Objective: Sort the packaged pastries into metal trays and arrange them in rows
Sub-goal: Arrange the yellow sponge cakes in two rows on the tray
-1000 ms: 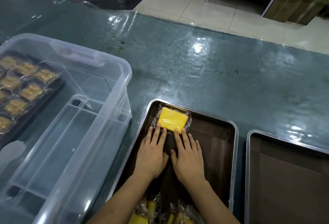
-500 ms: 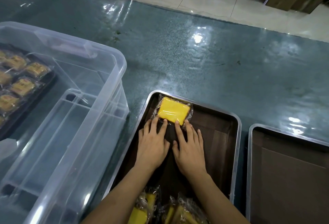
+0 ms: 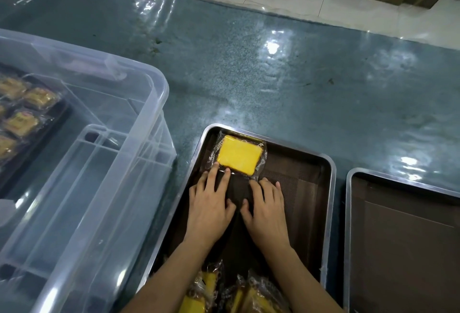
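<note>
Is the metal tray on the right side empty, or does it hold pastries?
Empty as far as visible: the right tray shows only its brown liner; its near end is cut off.

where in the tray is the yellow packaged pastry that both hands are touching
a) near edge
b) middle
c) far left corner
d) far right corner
c: the yellow packaged pastry lies in the far left corner of the metal tray, with the left hand and right hand just below it.
</note>
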Demonstrator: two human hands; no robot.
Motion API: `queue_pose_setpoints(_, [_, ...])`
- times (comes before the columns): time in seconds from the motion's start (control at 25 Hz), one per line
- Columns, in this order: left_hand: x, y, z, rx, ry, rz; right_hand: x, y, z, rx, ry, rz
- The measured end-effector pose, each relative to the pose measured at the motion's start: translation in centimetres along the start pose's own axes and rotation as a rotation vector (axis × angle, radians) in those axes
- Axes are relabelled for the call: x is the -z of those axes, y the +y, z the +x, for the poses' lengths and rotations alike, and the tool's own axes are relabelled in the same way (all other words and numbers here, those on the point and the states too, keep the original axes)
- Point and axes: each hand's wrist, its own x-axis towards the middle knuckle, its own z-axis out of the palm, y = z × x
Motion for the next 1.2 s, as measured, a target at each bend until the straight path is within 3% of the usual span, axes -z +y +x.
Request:
queue_pose_setpoints(0.28, [-0.4,0.1,0.0,0.026,0.046,0.035,-0.5,-0.6,0.8,-0.016,0.052,-0.081])
queue_pose_setpoints(0.52, [-0.7,0.6,0.1,0.034,0.07,0.098,-1.1,-0.3,0.0,-0.003,-0.012,-0.167])
queue_pose_setpoints(0.76, [0.3,1.0,2.1,0.044,0.057,0.149,-1.0,-1.5,2.2,-0.113,0.001,-0.213])
queue_pose_setpoints(1.2, [0.8,1.1,2.7,0.04,0.057,0.028,0.0,-0.8,3.2,-0.154,0.012,-0.176])
